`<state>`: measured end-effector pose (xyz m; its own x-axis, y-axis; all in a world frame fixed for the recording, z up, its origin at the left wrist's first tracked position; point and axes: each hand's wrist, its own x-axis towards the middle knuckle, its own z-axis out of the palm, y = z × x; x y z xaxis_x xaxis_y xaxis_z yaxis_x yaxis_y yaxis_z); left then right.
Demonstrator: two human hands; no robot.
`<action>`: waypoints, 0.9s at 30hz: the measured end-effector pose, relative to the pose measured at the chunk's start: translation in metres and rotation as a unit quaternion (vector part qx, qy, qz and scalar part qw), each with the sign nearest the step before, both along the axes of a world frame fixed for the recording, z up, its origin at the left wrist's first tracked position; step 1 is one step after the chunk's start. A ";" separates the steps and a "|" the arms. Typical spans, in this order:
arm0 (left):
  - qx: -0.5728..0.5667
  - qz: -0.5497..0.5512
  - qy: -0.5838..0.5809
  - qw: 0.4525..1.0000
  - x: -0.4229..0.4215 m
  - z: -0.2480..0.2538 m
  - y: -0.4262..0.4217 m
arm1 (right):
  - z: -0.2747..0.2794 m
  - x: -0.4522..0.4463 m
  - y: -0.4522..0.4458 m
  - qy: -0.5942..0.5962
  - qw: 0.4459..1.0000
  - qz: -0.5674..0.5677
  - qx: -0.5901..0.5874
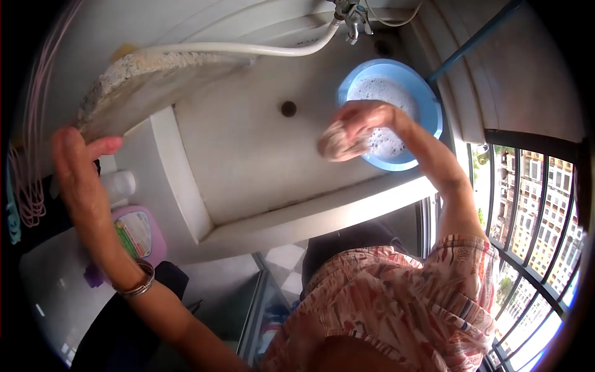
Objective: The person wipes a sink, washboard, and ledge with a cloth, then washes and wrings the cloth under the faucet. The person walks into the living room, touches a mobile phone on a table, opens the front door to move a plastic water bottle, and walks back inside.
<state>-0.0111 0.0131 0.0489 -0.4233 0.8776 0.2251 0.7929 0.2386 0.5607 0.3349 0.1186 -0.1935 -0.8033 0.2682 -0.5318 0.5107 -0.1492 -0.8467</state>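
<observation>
My right hand [365,116] is closed on a crumpled, pinkish-beige cloth [339,144], slightly blurred. It is over the left rim of a round blue basin [430,111], and the cloth hangs partly outside that rim. Foamy water [390,141] with white suds fills the basin, which sits at the right end of a grey sink [248,149]. Far to the left, my left hand [79,164] is held out with its thumb apart from the fingers and nothing in it. A white bottle [121,185] and a pink detergent bottle [149,232] stand beside that wrist.
A metal tap [353,18] with a white hose [248,48] runs along the sink's back. A rough-edged stone slab [136,77] leans at the back left. Pink wire hangers [31,192] hang far left. Window bars [520,204] are at the right.
</observation>
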 end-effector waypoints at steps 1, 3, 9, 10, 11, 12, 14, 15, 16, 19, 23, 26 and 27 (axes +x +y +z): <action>0.004 -0.002 0.006 1.000 -0.001 -0.001 0.001 | 0.004 0.019 0.005 -0.016 1.000 -0.006 -0.025; 0.004 -0.001 0.011 1.000 -0.003 -0.002 0.002 | 0.017 0.040 0.012 -0.052 0.996 0.030 0.070; -0.004 0.014 0.024 1.000 -0.002 0.004 0.007 | 0.033 0.018 0.017 0.236 0.934 -0.215 -0.162; -0.008 0.010 0.008 1.000 -0.003 0.004 0.007 | 0.016 0.006 0.031 0.275 0.917 -0.245 -0.155; -0.012 0.008 -0.008 1.000 -0.004 0.003 0.007 | -0.001 -0.005 0.045 0.312 0.898 -0.272 -0.147; -0.012 0.010 -0.008 1.000 -0.004 0.001 0.007 | 0.015 -0.014 0.047 0.320 0.888 -0.295 -0.146; 0.019 -0.012 0.014 1.000 -0.006 0.000 0.005 | 0.040 -0.028 0.050 0.357 0.855 -0.318 -0.200; 0.023 -0.009 0.017 1.000 -0.007 0.001 0.005 | 0.041 -0.034 0.053 0.361 0.856 -0.313 -0.198; 0.026 -0.012 0.008 1.000 -0.006 0.002 0.007 | 0.043 -0.038 0.055 0.358 0.829 -0.366 -0.226; 0.008 -0.015 0.022 1.000 -0.008 0.000 0.010 | 0.019 -0.041 0.075 0.373 0.885 -0.175 -0.215; 0.005 -0.011 0.018 1.000 -0.002 0.007 0.007 | 0.014 -0.120 0.002 0.258 0.959 -0.070 -0.091; 0.025 -0.003 -0.004 1.000 0.009 0.007 0.006 | -0.003 -0.208 -0.053 0.388 0.917 -0.037 -0.082; 0.024 -0.001 0.001 1.000 0.008 0.007 0.006 | 0.000 -0.246 -0.071 0.417 0.900 -0.070 0.107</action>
<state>-0.0032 0.0192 0.0562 -0.4218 0.8663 0.2675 0.7944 0.2110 0.5695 0.0885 0.0473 -0.1939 -0.8496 0.4216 0.3168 -0.3277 0.0487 -0.9435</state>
